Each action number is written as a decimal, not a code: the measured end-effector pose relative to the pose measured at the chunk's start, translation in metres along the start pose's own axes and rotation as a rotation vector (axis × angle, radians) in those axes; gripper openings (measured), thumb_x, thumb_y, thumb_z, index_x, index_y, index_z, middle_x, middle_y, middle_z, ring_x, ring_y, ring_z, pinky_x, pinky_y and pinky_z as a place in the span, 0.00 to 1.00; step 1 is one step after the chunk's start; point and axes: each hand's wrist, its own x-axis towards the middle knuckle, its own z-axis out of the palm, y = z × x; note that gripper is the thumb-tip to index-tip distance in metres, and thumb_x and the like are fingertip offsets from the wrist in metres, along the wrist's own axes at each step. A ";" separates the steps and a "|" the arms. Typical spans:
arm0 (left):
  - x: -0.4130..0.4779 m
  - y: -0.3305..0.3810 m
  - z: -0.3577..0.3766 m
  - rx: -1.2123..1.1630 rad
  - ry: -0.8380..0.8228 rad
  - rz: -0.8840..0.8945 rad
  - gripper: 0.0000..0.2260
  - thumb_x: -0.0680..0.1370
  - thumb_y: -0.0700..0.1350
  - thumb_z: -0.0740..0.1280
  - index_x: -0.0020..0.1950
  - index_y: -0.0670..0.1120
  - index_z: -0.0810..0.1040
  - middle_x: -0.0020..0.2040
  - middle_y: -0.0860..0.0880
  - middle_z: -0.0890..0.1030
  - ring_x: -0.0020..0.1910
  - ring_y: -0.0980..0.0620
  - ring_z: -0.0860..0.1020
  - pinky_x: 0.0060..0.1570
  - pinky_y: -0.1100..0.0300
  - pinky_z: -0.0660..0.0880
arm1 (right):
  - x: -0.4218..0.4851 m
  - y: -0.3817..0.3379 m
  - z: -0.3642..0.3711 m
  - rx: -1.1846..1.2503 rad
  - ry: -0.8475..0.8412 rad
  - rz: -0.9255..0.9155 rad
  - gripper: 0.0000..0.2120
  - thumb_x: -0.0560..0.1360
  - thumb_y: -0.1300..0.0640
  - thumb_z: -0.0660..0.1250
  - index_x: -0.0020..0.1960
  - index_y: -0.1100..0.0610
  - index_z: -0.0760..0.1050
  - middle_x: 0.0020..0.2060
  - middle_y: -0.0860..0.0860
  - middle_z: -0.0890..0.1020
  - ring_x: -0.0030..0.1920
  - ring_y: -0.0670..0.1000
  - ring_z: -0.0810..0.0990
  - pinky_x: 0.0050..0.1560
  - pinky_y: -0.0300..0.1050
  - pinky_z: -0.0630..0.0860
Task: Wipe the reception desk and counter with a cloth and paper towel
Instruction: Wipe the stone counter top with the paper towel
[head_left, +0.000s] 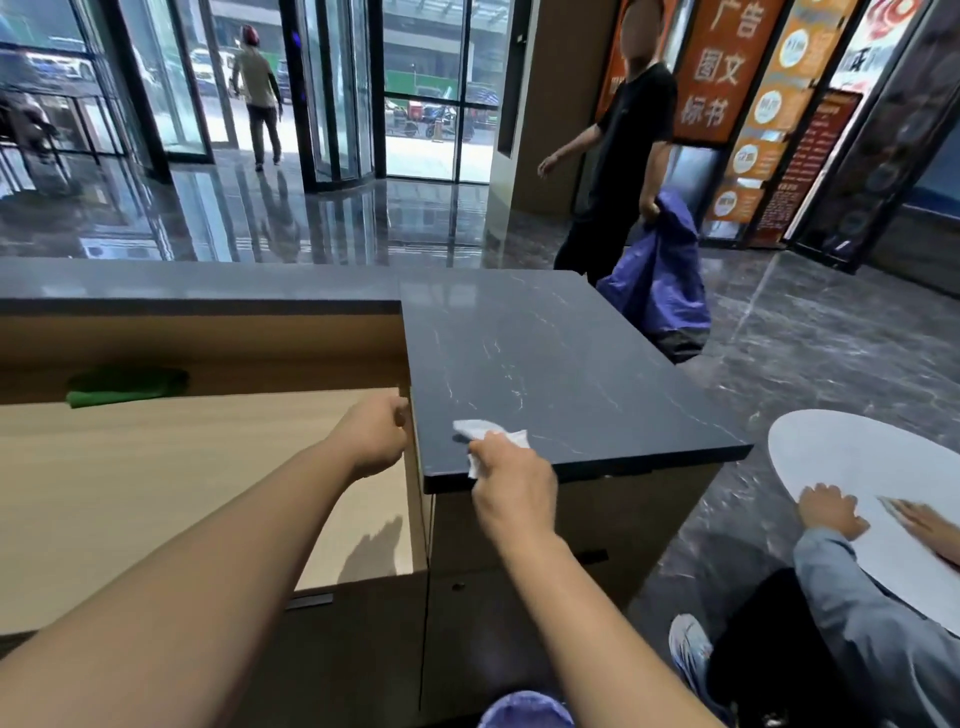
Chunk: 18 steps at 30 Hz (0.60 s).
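My right hand (511, 480) pinches a crumpled white paper towel (491, 434) against the dark marble counter (545, 353), near its front left corner. My left hand (376, 434) is curled loosely at the counter's left edge, above the light wooden desk (156, 483); its fingertips are hidden against the side panel. A green cloth (124, 389) lies at the back of the wooden desk, well left of both hands.
A person in black stands past the counter's far right corner, holding a blue bag (660, 280). At the lower right, another person's hands rest on a round white table (857, 462). Glass doors and glossy dark floor lie beyond the desk.
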 end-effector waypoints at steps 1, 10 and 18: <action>-0.001 -0.009 0.001 -0.041 0.015 -0.049 0.19 0.77 0.30 0.55 0.67 0.36 0.73 0.63 0.38 0.77 0.62 0.40 0.75 0.49 0.55 0.74 | -0.004 -0.011 0.005 -0.005 -0.021 -0.076 0.19 0.78 0.65 0.61 0.60 0.46 0.78 0.56 0.48 0.81 0.53 0.57 0.80 0.48 0.46 0.74; 0.011 -0.041 -0.004 -0.129 0.012 -0.192 0.24 0.78 0.30 0.53 0.74 0.39 0.64 0.69 0.40 0.72 0.67 0.44 0.72 0.52 0.58 0.74 | 0.062 -0.037 0.029 -0.182 -0.295 -0.225 0.18 0.78 0.65 0.59 0.64 0.54 0.77 0.51 0.57 0.81 0.52 0.59 0.78 0.51 0.49 0.74; 0.042 -0.034 -0.021 -0.044 0.036 -0.151 0.19 0.75 0.30 0.54 0.61 0.43 0.76 0.55 0.44 0.75 0.54 0.47 0.73 0.54 0.53 0.75 | 0.144 -0.042 0.054 -0.281 -0.314 -0.263 0.23 0.76 0.69 0.58 0.68 0.53 0.73 0.41 0.55 0.71 0.41 0.56 0.71 0.43 0.47 0.71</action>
